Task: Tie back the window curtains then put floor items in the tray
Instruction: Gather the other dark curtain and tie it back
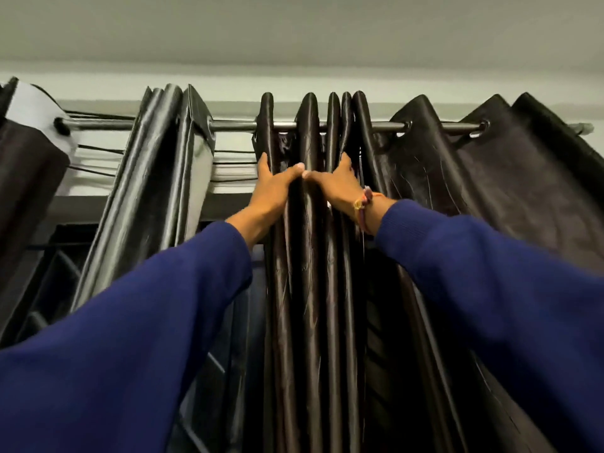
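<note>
We have both hands, left [274, 188] and right [338, 184], clamped on curtain [313, 256] folds at twelve o'clock; tying and tray work remain.

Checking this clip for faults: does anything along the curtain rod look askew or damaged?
Nothing looks damaged. The curtain is bunched unevenly on the rod: tight folds where both hands grip it, loose sagging cloth to the right. That fits gathering it.
</note>
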